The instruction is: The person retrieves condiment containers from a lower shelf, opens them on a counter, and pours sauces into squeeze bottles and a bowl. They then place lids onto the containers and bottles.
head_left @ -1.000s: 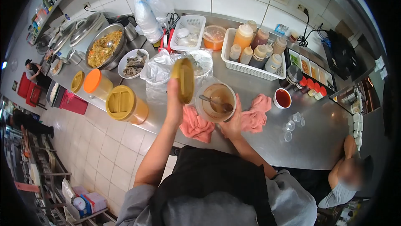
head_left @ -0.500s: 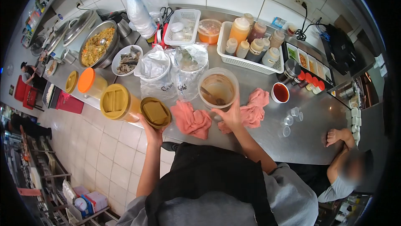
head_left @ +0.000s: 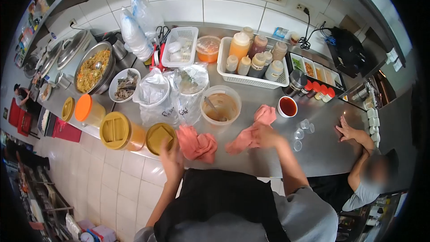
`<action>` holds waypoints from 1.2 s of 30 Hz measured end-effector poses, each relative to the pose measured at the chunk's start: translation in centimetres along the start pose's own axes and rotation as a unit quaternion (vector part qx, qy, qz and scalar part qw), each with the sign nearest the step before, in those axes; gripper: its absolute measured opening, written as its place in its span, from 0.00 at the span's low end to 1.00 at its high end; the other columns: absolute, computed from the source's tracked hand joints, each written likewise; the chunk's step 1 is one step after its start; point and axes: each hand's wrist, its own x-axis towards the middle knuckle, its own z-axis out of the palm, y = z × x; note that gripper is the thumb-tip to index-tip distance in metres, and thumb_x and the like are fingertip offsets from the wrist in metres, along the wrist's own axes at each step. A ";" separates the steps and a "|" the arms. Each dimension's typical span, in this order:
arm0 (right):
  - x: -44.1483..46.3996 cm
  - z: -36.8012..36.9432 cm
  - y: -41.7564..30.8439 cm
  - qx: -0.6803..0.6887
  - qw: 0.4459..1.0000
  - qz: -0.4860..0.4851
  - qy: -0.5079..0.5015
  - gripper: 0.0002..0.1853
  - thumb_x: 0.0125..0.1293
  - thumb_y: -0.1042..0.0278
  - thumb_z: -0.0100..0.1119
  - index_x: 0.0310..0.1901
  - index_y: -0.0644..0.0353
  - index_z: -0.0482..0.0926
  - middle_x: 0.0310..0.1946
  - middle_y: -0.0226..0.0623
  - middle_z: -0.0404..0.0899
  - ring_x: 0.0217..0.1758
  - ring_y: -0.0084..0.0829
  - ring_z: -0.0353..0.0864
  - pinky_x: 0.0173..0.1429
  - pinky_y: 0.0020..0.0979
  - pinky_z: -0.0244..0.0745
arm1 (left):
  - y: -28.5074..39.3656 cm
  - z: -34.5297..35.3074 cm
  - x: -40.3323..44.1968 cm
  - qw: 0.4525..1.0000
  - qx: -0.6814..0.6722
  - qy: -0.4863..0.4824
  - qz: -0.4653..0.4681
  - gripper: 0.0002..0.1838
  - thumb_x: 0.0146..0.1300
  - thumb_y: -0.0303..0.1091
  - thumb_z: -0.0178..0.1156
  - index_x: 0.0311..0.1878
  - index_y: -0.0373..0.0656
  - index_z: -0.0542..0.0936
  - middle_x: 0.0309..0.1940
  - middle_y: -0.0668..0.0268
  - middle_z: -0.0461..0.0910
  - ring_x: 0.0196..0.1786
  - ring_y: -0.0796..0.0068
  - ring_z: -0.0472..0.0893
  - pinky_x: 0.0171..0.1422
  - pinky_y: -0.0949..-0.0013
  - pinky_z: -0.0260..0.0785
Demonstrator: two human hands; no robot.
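Observation:
My left hand (head_left: 172, 161) is at the right edge of a gold plastic lid (head_left: 157, 138), fingers apart and touching or just over its rim. The lid lies at the counter's front edge, beside a gold-lidded jar (head_left: 120, 131) of orange contents. My right hand (head_left: 268, 136) is closed on a pink cloth (head_left: 244, 140) on the counter; its fingertips are partly hidden. A second pink cloth (head_left: 197, 145) lies crumpled between my hands. Behind the cloths stands an open plastic tub (head_left: 220, 119) with brown residue and a spoon inside.
At the back, a white basket (head_left: 255, 81) holds sauce bottles. Right of it are a bowl of red sauce (head_left: 287, 107) and small clear cups (head_left: 299, 133). Bag-lined tubs (head_left: 152, 101) stand left. A co-worker's hand (head_left: 347, 130) rests on the counter at right.
My left hand has set the gold lid down at the counter edge and loosened its hold. My right hand has left the tub and taken hold of the right pink cloth.

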 end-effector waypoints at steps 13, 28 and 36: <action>16.0 -26.7 15.4 -0.003 0.884 0.231 0.406 0.40 0.58 0.34 0.68 0.54 0.69 0.81 0.54 0.63 0.79 0.61 0.55 0.79 0.63 0.48 0.76 | -0.8 4.1 -0.2 0.960 0.195 -0.046 0.197 0.09 0.54 0.36 0.67 0.37 0.44 0.85 0.74 0.56 0.66 0.77 0.47 0.62 0.78 0.43 0.54; 2.8 -37.4 6.5 -0.043 0.790 0.128 0.598 0.41 0.49 0.32 0.71 0.40 0.74 0.84 0.43 0.60 0.83 0.46 0.53 0.85 0.50 0.44 0.80 | 4.3 5.9 2.4 0.979 0.024 -0.170 0.107 0.24 0.58 0.43 0.72 0.56 0.46 0.80 0.64 0.50 0.70 0.62 0.50 0.73 0.70 0.47 0.60; -6.6 -38.7 -5.7 0.008 0.802 0.029 0.597 0.43 0.48 0.31 0.71 0.43 0.75 0.84 0.39 0.57 0.84 0.42 0.48 0.86 0.50 0.41 0.80 | 5.6 11.6 5.6 0.964 -0.144 -0.203 0.096 0.33 0.62 0.43 0.70 0.70 0.45 0.74 0.72 0.40 0.61 0.62 0.46 0.76 0.68 0.56 0.69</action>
